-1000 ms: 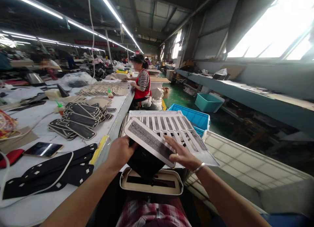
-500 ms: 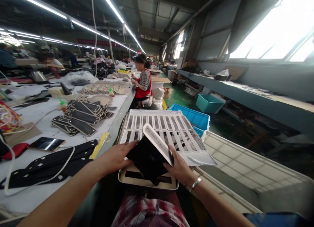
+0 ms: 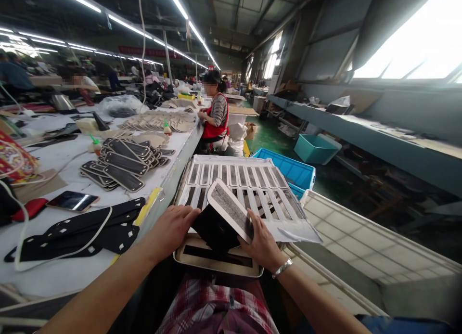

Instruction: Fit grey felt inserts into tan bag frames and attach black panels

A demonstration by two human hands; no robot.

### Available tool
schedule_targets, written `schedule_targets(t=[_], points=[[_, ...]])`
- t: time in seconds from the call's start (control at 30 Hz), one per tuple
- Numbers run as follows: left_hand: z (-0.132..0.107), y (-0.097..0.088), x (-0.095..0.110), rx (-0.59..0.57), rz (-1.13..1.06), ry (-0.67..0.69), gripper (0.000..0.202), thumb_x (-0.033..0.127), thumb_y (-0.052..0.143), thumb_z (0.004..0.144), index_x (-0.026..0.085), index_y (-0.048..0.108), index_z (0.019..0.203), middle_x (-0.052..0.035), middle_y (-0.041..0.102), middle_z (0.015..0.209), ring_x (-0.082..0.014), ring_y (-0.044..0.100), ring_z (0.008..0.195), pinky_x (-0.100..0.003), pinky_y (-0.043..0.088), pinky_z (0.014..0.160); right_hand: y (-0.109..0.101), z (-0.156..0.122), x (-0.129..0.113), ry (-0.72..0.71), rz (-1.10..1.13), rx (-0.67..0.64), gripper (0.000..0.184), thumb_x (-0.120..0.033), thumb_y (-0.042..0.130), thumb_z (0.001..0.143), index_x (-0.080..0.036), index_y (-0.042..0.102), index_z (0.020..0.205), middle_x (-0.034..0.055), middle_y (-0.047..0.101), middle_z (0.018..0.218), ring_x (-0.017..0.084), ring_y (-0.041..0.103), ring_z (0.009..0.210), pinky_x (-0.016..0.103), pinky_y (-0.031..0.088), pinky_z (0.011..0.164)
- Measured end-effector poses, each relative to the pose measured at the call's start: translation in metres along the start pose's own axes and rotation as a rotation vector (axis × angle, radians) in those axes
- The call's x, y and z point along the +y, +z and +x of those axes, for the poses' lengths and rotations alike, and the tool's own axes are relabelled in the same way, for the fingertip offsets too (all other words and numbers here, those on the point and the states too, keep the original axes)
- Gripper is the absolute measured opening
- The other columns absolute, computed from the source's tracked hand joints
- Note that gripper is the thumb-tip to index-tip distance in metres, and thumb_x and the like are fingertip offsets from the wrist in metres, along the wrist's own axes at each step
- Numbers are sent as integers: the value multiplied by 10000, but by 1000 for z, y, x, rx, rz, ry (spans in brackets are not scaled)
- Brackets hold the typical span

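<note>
My left hand [image 3: 176, 232] pinches the left edge of a black sheet-like piece [image 3: 214, 230], thumb and fingers closed. On the other side, my right hand [image 3: 263, 241] wraps round the lower end of a white-edged grey strip with rounded corners [image 3: 231, 208]. This strip slants across the black piece; whether the two are joined I cannot tell. Below them is a shallow case-like tray [image 3: 216, 267] with a beige inside and dark bands. Just beyond lies a white sheet [image 3: 294, 233] carrying rows of grey strips with pale borders.
On the left table [image 3: 65, 173] are a pile of black-faced panels [image 3: 124, 164], a phone [image 3: 72, 200] and black straps [image 3: 86, 235]. Blue crates [image 3: 303, 173] and a white bin [image 3: 342, 223] stand to the right. A person in a red apron [image 3: 216, 129] sits ahead.
The view has shifted slightly. Both hands keep their hold, and the grey strip's face now shows more broadly. The black piece's lower tip no longer hangs as far over the tray.
</note>
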State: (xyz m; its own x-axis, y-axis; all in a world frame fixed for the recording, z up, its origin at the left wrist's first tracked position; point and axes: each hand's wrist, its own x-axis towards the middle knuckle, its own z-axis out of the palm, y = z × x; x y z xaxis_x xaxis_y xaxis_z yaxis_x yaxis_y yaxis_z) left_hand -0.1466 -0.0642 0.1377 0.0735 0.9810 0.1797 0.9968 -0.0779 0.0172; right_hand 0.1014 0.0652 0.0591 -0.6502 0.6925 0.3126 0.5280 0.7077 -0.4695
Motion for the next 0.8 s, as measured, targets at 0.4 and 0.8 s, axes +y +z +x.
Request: schedule_targets(t=[0.4, 0.8], points=[[-18, 37, 16, -176, -243, -54, 178, 125, 482, 787, 197, 632, 850, -59, 625, 883, -208, 554, 866, -308, 403, 755, -22, -26, 2, -240, -330, -43, 845, -305, 643, 633, -139, 265, 1371, 152, 335, 1383, 318, 349, 1207, 458, 336, 965], [-60, 69, -8, -47, -532, -736, 527, 533, 417, 817, 135, 451, 1162, -37, 601, 792, -211, 598, 757, -319, 441, 721, -9, -27, -10, -381, -555, -32, 680, -528, 535, 783, -321, 291, 1383, 143, 497, 1145, 272, 501, 902, 393, 382, 730]])
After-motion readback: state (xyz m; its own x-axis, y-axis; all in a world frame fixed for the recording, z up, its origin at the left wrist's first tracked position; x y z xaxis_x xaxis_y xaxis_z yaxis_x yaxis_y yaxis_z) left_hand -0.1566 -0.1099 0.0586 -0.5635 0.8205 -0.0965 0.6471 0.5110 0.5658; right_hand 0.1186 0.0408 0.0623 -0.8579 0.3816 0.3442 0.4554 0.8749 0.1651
